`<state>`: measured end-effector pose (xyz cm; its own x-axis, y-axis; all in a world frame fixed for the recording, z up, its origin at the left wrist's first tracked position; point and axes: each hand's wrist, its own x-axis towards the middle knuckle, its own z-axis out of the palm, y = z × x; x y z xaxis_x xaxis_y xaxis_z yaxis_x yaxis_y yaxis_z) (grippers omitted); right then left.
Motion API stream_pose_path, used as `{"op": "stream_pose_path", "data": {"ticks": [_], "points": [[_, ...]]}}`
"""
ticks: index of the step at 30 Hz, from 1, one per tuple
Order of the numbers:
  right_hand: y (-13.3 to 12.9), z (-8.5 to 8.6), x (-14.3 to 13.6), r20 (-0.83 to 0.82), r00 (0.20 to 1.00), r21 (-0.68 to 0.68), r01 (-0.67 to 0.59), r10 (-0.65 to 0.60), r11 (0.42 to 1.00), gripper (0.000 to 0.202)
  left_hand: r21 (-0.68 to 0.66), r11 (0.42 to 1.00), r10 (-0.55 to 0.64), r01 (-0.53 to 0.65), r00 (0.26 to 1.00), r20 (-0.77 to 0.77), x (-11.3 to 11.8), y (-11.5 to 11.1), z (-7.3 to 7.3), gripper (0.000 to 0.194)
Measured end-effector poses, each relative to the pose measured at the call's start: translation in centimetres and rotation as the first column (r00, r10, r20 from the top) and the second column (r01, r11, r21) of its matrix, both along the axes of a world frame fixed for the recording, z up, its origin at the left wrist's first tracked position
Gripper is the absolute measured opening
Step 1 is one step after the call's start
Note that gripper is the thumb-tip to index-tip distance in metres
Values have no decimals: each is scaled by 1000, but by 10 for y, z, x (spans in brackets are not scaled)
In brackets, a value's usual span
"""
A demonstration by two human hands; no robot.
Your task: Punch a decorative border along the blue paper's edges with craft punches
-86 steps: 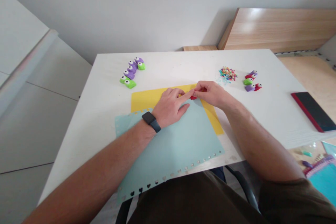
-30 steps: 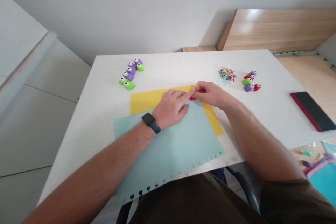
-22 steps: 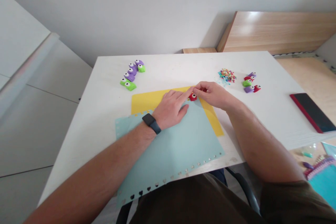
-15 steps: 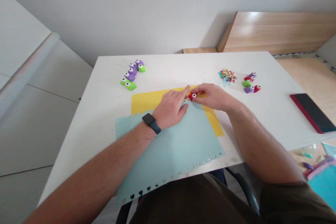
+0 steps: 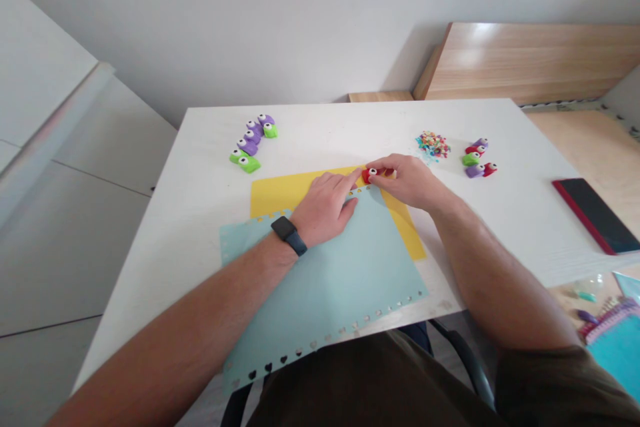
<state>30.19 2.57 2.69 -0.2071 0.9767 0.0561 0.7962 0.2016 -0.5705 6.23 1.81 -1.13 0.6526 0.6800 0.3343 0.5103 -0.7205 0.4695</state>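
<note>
Flat, ungrasping left hand (image 5: 326, 207) likely steadies the pale-blue rectangular paper sheet (image 5: 345, 273); right hand (image 5: 409, 180) grips a red one-eyed punch (image 5: 368, 176).

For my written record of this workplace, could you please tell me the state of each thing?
Left hand: palm down
Blue sheet: flat, holes along its edges
Yellow sheet: partly covered
Right hand: gripping
Red punch: held
Watch: worn, screen dark
Purple and green punches: grouped, not held
Purple, red and green punches: grouped, not held
Confetti: loose heap
Red-edged dark item: lying flat
</note>
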Motion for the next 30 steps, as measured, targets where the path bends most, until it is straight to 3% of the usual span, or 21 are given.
{"op": "stream_pose_path", "data": {"ticks": [10, 30], "points": [[1, -1, 6, -22, 999, -21, 23, -24, 999, 29, 7, 1000, 16, -16, 1000, -21, 0, 1, 0, 37], [-4, 15, 7, -41, 999, -14, 13, -13, 1000, 25, 23, 1000, -6, 6, 1000, -26, 1, 2, 2, 38]]}}
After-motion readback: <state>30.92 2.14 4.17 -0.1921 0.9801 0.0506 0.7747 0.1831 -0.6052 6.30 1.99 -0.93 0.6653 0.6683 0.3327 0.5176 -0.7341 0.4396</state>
